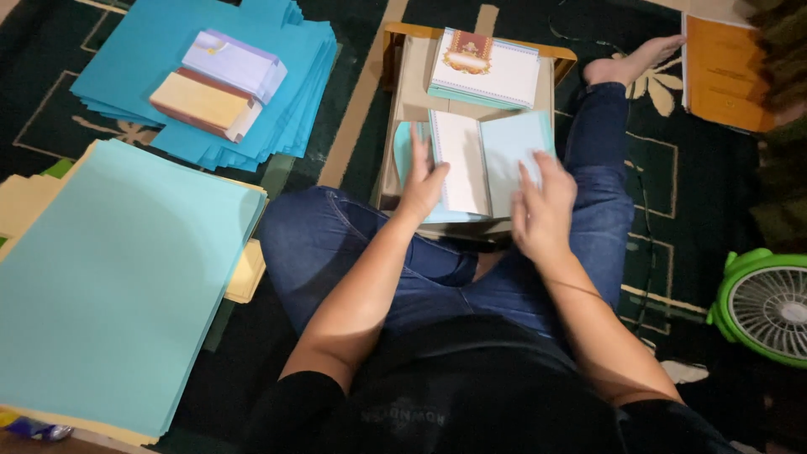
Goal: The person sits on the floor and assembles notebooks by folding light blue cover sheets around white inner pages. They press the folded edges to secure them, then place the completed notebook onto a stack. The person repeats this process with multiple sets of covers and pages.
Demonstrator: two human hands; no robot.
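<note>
Booklet (475, 160), a pale-blue-covered block of white pages, lies on a low wooden tabletop (403, 92) just beyond the seated person's crossed knees, its long axis running away from the body. The left hand (423, 187) rests flat, fingers spread, on its left edge; the right hand (545, 206) presses open-palmed on the blue cover, gripping nothing. A finished stack of decorated booklets (486, 69) sits farther back; blue paper sheets (126, 277) cover the carpet at left.
</note>
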